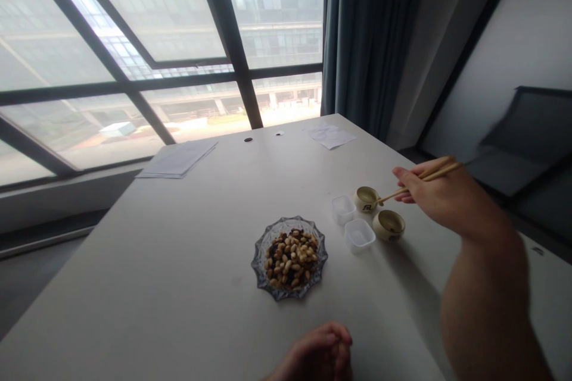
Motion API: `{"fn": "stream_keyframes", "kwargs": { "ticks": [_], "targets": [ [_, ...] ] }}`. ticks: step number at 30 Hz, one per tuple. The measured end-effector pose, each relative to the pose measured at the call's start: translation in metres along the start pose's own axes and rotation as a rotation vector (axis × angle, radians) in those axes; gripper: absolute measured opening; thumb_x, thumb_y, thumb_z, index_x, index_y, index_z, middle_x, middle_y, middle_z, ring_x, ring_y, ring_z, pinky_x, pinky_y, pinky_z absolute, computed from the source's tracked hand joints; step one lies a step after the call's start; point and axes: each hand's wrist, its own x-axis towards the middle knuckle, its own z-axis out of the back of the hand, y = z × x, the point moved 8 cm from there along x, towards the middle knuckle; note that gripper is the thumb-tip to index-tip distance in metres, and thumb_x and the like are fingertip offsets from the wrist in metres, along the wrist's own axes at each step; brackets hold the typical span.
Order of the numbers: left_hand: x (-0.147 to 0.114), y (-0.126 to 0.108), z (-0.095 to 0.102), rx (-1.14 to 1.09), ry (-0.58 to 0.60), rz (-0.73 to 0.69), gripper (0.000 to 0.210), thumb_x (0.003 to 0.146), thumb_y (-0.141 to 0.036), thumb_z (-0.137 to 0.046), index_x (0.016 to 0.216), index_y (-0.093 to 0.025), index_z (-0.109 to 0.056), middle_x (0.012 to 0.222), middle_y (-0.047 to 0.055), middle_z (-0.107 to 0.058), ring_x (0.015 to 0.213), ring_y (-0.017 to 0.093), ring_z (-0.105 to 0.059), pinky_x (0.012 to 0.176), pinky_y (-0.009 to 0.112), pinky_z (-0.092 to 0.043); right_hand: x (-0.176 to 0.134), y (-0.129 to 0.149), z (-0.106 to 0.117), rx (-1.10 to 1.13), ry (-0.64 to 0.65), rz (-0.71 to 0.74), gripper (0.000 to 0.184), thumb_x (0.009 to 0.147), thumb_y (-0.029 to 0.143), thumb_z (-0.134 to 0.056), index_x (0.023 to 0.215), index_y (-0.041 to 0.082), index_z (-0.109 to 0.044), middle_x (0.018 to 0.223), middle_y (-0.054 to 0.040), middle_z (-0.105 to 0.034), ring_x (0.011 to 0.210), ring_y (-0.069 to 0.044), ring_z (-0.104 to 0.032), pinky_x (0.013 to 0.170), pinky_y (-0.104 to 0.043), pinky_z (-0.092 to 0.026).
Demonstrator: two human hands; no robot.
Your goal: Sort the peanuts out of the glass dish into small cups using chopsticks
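Right grip clasped around wooden chopsticks (395, 193), right of the glass bowl (260, 262) of nuts (292, 259).
The chopstick tips are beside the farther of two ceramic cups (380, 230) right of the bowl; two translucent plastic boxes (360, 236) stand between cups and bowl. Nearer than the bowl, the left hand (315, 354) curls loosely; whether it encloses anything, I cannot tell. Beyond the bowl, the tabletop (179, 262) carries stacked papers (179, 159) leftward, a creased sheet (331, 136) rightward.
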Motion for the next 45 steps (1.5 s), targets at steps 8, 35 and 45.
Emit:
{"fn": "stream_keyframes", "kwargs": {
  "ticks": [8,35,45],
  "targets": [
    [0.001,0.001,0.002,0.012,0.012,-0.003,0.028,0.088,-0.037,-0.076,0.103,-0.014,-0.073,0.07,-0.002,-0.051,0.06,0.012,-0.047,0.068,0.028,-0.031,-0.008,-0.002,0.003,0.006,0.021,-0.058,0.032,0.092,0.041,-0.072,0.067,0.021,-0.073,0.072,-0.0095,-0.08,0.067,-0.027,-0.08,0.052,-0.03,-0.056],
    [0.002,0.001,0.007,0.055,0.0,-0.002,0.029,0.088,-0.038,-0.077,0.103,-0.014,-0.075,0.066,-0.002,-0.051,0.061,0.013,-0.045,0.068,0.027,-0.03,-0.032,0.022,-0.044,0.096,0.416,0.049,0.037,0.094,0.054,-0.07,0.07,0.025,-0.07,0.067,-0.0061,-0.077,0.068,-0.027,-0.08,0.055,-0.029,-0.059],
    [0.001,0.002,0.008,0.05,-0.009,-0.005,0.026,0.089,-0.036,-0.075,0.102,-0.014,-0.074,0.068,-0.001,-0.052,0.061,0.013,-0.045,0.068,0.027,-0.031,-0.032,0.026,-0.043,0.082,0.413,0.116,0.036,0.092,0.053,-0.07,0.07,0.025,-0.074,0.061,-0.0045,-0.074,0.061,-0.026,-0.076,0.053,-0.03,-0.057]
  ]
}}
